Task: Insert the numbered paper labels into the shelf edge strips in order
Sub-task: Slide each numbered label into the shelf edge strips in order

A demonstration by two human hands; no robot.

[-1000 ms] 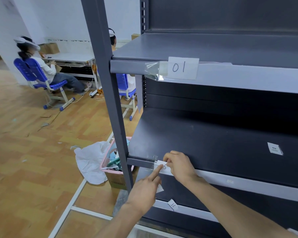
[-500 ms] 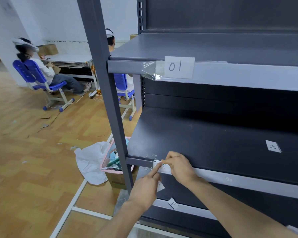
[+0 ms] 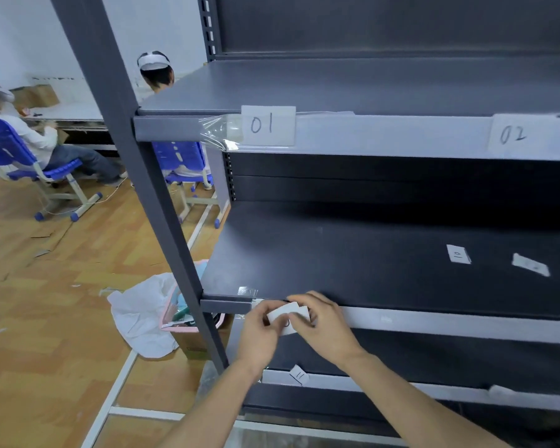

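1 view only, head-worn and wide-angle; it faces forward and down at the left end of the shelving (image 3: 353, 263), close in; nearest, low centre, the left hand (image 3: 259, 333) and right hand (image 3: 325, 331) pinch a paper label (image 3: 286, 313) at the middle edge strip (image 3: 434, 328); wooden floor (image 3: 46, 318) fills the left.

Reaching forward with both forearms, converging; pinching paper label (image 3: 288, 313) with left hand (image 3: 258, 333) and right hand (image 3: 325, 329), fingers curled, hands close together.

Middle shelf (image 3: 337, 253) free at left and centre; loose 10 label (image 3: 458, 253) and another slip (image 3: 530, 265) lie right; upright post (image 3: 152, 195) walls left side.
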